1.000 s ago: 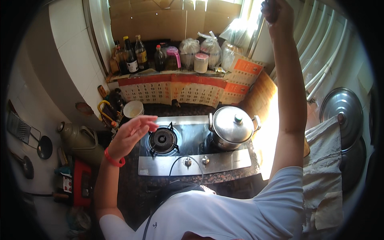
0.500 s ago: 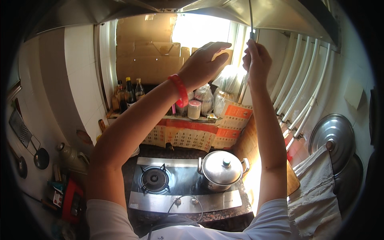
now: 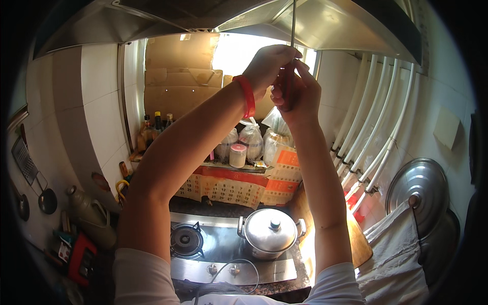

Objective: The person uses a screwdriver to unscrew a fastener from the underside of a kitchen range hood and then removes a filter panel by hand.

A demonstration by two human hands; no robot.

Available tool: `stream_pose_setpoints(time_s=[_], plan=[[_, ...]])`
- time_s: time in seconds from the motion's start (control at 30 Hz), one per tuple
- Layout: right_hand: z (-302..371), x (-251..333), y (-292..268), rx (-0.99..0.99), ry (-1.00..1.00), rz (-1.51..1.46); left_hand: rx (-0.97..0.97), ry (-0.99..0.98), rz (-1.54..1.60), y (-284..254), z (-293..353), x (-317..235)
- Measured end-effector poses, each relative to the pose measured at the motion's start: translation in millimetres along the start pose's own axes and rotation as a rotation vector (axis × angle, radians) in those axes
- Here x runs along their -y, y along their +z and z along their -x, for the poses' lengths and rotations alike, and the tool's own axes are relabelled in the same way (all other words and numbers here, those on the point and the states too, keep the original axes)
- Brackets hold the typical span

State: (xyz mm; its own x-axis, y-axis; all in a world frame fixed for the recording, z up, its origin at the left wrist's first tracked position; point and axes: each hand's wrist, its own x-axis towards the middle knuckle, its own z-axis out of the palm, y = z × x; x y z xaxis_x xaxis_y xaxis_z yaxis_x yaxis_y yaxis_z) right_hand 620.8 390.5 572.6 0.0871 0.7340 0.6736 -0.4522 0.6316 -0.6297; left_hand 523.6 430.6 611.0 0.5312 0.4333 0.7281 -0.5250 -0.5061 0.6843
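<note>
Both arms reach up to the steel range hood (image 3: 325,30) overhead. My right hand (image 3: 300,96) is wrapped around the dark red handle of a screwdriver (image 3: 293,25), whose thin metal shaft points straight up into the hood's underside. My left hand (image 3: 268,63), with a red band at the wrist, is closed over the top of the handle where the shaft begins. The two hands touch each other. The tip of the shaft is hidden at the hood.
Below are a gas stove (image 3: 188,239) and a lidded steel pot (image 3: 269,231). Bottles (image 3: 152,127) and tied plastic bags (image 3: 251,137) line the sill under cardboard sheets (image 3: 178,81). White pipes (image 3: 371,132), a hanging metal lid (image 3: 422,185) and a cloth (image 3: 396,259) are at the right.
My left hand rose from above the stove to the hood and closed on the screwdriver beside my right hand. The view tilted upward.
</note>
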Motion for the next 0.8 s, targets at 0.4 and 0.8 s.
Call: stream_pose_setpoints(time_s=[0.4, 0.8], plan=[[-2.8, -43.4, -0.6, -0.306, -0.674, 0.702, 0.022, 0.026, -0.139, -9.6, -7.1, 3.5], [137.9, -64.7, -67.3, -0.331, -0.304, 0.553, 0.105, -0.156, -0.426, -30.1, 111.6, 91.3]])
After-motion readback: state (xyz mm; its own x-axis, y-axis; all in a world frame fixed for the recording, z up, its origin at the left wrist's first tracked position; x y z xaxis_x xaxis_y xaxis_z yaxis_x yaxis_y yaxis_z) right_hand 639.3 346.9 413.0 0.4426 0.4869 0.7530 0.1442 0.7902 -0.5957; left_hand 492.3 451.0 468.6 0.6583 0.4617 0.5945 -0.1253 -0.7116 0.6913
